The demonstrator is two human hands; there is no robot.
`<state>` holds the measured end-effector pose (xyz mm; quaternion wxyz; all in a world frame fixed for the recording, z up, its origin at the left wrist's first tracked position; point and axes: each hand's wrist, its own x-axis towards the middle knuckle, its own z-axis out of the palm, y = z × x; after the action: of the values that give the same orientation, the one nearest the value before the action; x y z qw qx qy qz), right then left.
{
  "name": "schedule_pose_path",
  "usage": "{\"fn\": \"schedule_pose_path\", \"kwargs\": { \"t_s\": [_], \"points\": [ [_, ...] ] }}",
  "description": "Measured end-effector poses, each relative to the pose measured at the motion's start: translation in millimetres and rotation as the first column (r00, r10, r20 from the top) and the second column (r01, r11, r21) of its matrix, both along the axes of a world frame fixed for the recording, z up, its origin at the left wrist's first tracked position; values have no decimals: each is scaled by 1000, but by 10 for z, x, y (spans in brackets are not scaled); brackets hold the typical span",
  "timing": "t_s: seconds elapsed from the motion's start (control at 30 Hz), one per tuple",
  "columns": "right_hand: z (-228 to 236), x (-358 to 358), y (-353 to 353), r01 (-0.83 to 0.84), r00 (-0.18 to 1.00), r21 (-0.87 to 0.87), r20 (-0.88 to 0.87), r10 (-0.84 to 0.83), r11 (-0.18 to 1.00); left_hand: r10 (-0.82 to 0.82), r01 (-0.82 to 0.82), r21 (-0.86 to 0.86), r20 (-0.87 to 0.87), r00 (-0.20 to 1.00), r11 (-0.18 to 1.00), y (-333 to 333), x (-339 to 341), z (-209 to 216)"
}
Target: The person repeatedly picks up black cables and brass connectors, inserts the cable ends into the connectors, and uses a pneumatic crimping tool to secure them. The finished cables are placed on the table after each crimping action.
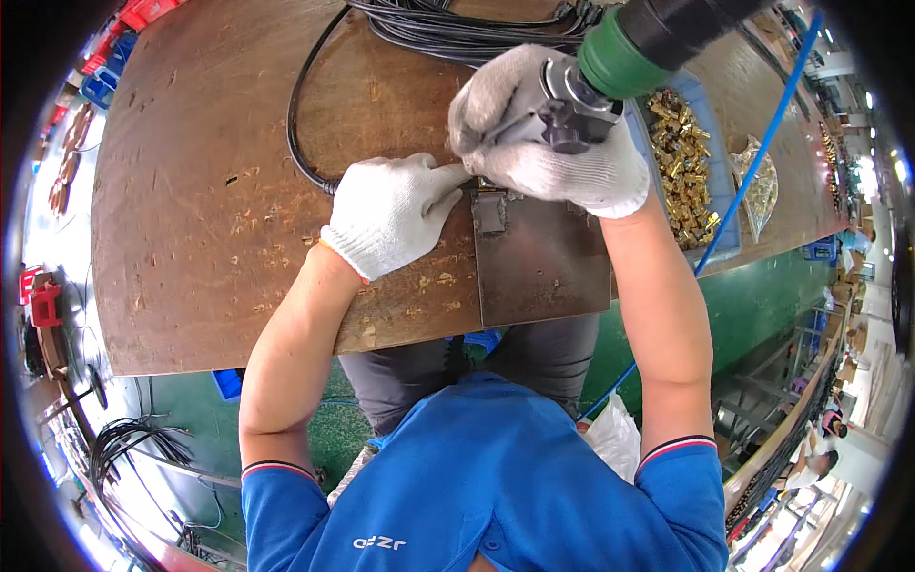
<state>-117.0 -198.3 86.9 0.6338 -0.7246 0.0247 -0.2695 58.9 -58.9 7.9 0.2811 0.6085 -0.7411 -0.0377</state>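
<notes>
My left hand, in a white knit glove, rests low over the wooden table. Its fingers are closed on the end of a black cable, and its index finger points toward my right hand. My right hand, in a greyed white glove, is closed round a power driver with a black body, green collar and silver lower part. The driver hides part of that hand. Beneath both fingertips lies a dark metal plate with a small block on its upper left corner. What sits at the tool's tip is hidden.
A coil of black cable lies at the table's far side. Right of my right hand stands a blue bin of brass fittings, beside a clear plastic bag. A blue hose crosses in front of the bin.
</notes>
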Motion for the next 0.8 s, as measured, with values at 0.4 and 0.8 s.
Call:
{"fn": "schedule_pose_path", "kwargs": {
  "t_s": [0.4,0.8],
  "points": [
    [-205,55,244,323,935,192,83,-344,926,10,-11,75,13,1000,997,8,-37,38],
    [105,-6,305,428,878,213,131,-460,878,24,-25,94,18,1000,995,8,-14,56]
  ]
}}
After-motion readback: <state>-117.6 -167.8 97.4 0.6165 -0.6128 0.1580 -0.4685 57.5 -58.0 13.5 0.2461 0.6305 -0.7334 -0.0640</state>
